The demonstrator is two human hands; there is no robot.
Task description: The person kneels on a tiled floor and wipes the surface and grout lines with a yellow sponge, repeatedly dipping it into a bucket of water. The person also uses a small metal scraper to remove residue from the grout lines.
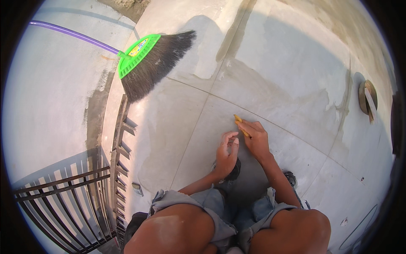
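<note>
My right hand (255,137) is closed round a small, thin yellow piece (237,118). One end sticks out past the fingertips and another bit shows beneath them; its kind is not plain. Just to its left is my left hand (227,151), fingers curved and thumb apart, with nothing visible in it. Both hands are between my knees, over large pale floor tiles (177,118) with narrow joints.
A broom (154,59) with a purple handle, green head and dark bristles is at the upper left. Below it stands a dark metal railing (63,186). A round container (367,97) with a flat tool across it sits far right. A small block (137,189) lies left of my leg.
</note>
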